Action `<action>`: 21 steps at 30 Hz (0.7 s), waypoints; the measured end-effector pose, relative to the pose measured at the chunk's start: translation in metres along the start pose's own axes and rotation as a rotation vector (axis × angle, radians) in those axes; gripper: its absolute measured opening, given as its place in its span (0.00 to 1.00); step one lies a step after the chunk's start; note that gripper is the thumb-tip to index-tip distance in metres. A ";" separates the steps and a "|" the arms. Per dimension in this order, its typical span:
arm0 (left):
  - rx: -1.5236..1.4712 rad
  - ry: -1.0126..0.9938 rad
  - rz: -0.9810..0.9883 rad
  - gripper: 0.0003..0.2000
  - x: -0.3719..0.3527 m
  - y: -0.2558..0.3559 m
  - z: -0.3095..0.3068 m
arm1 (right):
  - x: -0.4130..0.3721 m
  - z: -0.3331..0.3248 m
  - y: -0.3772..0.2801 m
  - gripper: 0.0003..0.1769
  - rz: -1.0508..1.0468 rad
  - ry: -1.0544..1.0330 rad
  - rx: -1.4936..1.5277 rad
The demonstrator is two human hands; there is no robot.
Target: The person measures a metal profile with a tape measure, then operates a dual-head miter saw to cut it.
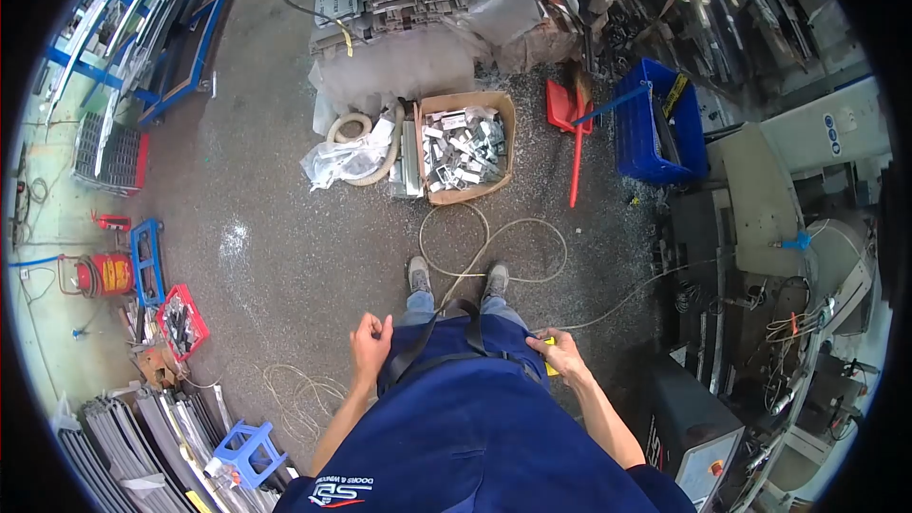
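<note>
My left hand (pixel 370 347) hangs beside the left side of my dark blue top, its fingers curled in loosely and nothing showing in them. At my right hip, my right hand (pixel 560 355) has its fingers closed around a small yellow object (pixel 551 368), mostly covered by the hand; I cannot tell its kind. A dark strap (pixel 410 357) crosses my front at the waist. On the floor ahead of my shoes (pixel 496 279) lies a looped pale hose (pixel 562 252). Beyond it stands an open cardboard box (pixel 511 123) filled with small metal pieces.
A red dustpan (pixel 560 106) and a blue bin (pixel 660 173) stand ahead on the right. Machinery with a dark cabinet (pixel 679 418) lines my right side. To the left are a blue stool (pixel 249 454), a red crate (pixel 195 309) and stacked profiles (pixel 114 446).
</note>
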State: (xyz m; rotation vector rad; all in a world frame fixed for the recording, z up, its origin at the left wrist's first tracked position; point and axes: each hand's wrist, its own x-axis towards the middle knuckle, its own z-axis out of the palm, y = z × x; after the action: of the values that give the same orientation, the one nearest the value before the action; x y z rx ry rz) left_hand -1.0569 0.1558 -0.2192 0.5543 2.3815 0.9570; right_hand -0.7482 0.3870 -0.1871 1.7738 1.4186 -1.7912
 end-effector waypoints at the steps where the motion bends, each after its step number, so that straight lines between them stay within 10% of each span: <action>1: 0.139 0.081 0.096 0.17 0.011 0.000 0.001 | -0.004 0.001 -0.005 0.28 0.000 0.002 0.004; 10: 0.337 0.063 0.133 0.15 0.072 -0.021 0.052 | 0.034 0.008 -0.016 0.17 -0.497 0.528 -0.707; 18: -0.006 -0.349 -0.031 0.14 0.039 -0.042 0.043 | 0.089 0.012 0.022 0.21 -0.324 0.638 -0.840; 21: -0.412 -0.341 0.009 0.17 0.040 0.040 -0.009 | 0.095 0.004 0.022 0.35 -0.160 0.458 -0.527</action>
State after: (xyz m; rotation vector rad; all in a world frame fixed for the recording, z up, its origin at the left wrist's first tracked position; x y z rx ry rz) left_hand -1.0868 0.1990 -0.1969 0.5189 1.8185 1.2087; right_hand -0.7559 0.4153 -0.2805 1.8665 2.0203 -0.9472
